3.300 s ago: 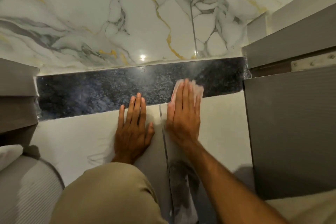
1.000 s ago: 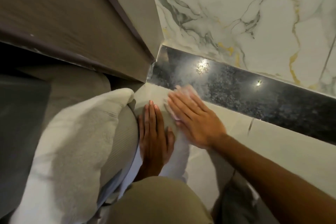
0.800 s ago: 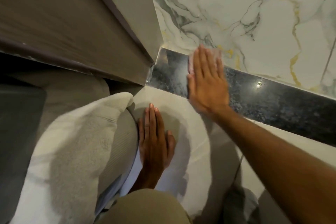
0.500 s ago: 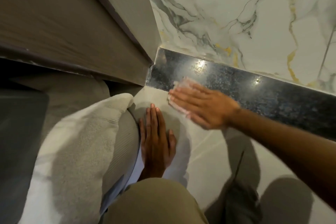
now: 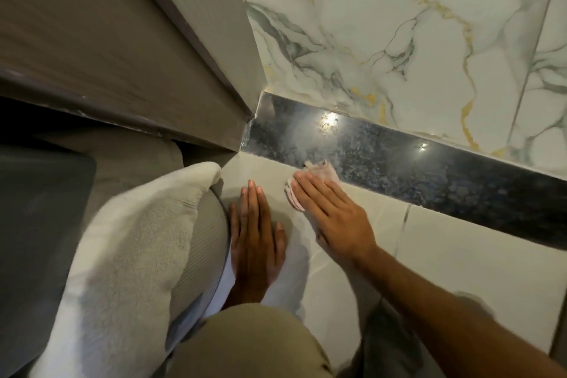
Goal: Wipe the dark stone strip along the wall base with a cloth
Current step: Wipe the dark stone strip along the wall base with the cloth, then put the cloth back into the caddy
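Nearest you, your bent knee (image 5: 245, 344) in tan trousers fills the bottom of the view, with a white towel (image 5: 122, 255) draped over a ribbed grey rounded object at your left. Just past the knee, your left hand (image 5: 254, 239) lies flat on the pale floor tile (image 5: 460, 270), palm down, fingers straight and held together, thumb out to the side, holding nothing. It sits just beside the edge of that grey object.

Your right forearm comes in from the lower right, and your right hand (image 5: 331, 212) is spread flat, fingers extended and close together, pressing a small pale pink cloth (image 5: 319, 173) down. The cloth shows beyond and to the left of your fingertips, bunched a little at its far edge. It lies right where the floor tile meets the dark stone strip (image 5: 429, 169), its far edge touching the strip's lower part.

The strip, speckled black and glossy with two bright light reflections, runs along the wall base from the corner at the brown wooden panel (image 5: 107, 40) away to the right. Above it rises the white marble wall (image 5: 399, 24) with grey and gold veins.
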Demonstrator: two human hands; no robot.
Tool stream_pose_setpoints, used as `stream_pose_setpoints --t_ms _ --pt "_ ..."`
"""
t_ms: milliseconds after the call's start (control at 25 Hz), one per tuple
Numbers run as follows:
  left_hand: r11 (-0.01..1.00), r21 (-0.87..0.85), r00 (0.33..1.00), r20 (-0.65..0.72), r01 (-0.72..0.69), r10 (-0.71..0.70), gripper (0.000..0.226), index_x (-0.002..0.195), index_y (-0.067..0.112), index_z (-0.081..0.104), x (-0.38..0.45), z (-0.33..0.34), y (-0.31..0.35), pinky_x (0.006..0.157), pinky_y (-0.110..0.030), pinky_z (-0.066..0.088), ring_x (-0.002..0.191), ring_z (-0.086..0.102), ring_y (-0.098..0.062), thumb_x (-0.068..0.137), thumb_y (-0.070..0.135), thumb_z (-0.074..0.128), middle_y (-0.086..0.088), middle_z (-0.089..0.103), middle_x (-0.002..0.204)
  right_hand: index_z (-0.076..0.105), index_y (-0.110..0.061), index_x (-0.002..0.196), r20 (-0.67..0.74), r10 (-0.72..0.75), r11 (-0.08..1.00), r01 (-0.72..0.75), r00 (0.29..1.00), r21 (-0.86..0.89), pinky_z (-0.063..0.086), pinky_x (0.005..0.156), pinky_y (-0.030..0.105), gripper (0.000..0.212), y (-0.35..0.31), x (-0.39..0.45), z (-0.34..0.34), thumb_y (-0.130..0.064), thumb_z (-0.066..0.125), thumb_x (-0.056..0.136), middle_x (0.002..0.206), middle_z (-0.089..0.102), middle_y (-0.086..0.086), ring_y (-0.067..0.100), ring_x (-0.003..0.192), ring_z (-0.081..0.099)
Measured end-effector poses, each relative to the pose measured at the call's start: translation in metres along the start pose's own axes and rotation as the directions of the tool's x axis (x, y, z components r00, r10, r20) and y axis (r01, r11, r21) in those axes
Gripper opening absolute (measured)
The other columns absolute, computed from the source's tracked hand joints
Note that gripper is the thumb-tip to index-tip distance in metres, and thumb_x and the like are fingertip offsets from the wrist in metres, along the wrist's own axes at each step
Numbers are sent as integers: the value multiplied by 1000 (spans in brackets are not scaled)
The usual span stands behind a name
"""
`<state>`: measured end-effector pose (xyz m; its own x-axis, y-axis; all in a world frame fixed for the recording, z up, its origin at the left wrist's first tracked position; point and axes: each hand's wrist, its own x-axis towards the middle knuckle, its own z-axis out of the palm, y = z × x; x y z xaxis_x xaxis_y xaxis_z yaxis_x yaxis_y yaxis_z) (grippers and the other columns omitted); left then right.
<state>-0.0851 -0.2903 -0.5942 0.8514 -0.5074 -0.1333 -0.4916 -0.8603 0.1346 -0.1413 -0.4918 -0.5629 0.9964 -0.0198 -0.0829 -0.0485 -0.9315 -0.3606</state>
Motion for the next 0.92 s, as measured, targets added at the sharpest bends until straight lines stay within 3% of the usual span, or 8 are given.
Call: stream_pose_setpoints --t_ms 80,160,240,360,560,680,840,920 --pt "999 48 998 57 5 -8 72 169 -1 29 0 -15 3 130 -62 37 163 33 -42 117 47 18 -25 31 176 55 -7 162 15 136 986 -137 991 99 53 125 51 70 -15 -6 -8 -7 80 96 170 54 12 30 158 52" --pt "995 94 989 142 -43 29 75 168 0 34 -3 -49 15 129 -62 39 161 37 -43 117 51 14 -25 35 175 43 -14 170 172 267 930 -300 948 211 47 132 48 73 -30 -4 -37 -12 75 104 179 40 6 26 167 40" --pt "992 65 971 223 -105 88 78 168 1 35 -7 -97 26 130 -62 38 162 36 -42 116 53 10 -24 34 175 26 -21 177 359 418 795 -527 834 299 30 141 42 83 -44 -11 -77 -17 72 107 186 22 1 23 174 24" --pt "994 -22 958 264 -109 111 84 170 3 30 -12 -194 49 133 -63 32 165 31 -40 113 57 1 -21 29 178 29 -20 176 473 549 596 -719 689 357 27 142 43 90 -61 -28 -158 -19 80 102 185 30 3 28 171 31" --pt "980 -97 945 263 -174 194 73 166 0 37 -56 -393 88 130 -67 28 159 39 -46 112 48 28 -24 38 172 32 -24 174 448 602 454 -745 661 489 27 138 44 71 -135 -72 -342 -24 65 111 185 28 1 29 173 27" --pt "974 -138 940 265 -181 213 73 165 -1 40 -94 -492 97 131 -61 25 159 40 -43 113 49 30 -23 40 172 31 -24 174 438 612 433 -742 658 511 29 137 45 74 -198 -87 -430 -25 66 110 185 27 0 29 173 26" --pt "968 -169 925 301 -186 231 75 168 1 34 -151 -581 59 137 -56 19 166 25 -36 115 53 22 -18 29 177 26 -19 176 488 510 457 -704 708 544 22 141 47 85 -291 -90 -499 -17 73 106 186 24 3 28 175 18" --pt "980 -153 939 301 -125 167 74 169 2 29 -167 -598 21 138 -58 20 168 21 -35 115 51 25 -17 25 179 30 -18 175 485 466 476 -672 740 568 24 141 48 80 -335 -81 -507 -16 72 106 184 31 5 29 174 23"
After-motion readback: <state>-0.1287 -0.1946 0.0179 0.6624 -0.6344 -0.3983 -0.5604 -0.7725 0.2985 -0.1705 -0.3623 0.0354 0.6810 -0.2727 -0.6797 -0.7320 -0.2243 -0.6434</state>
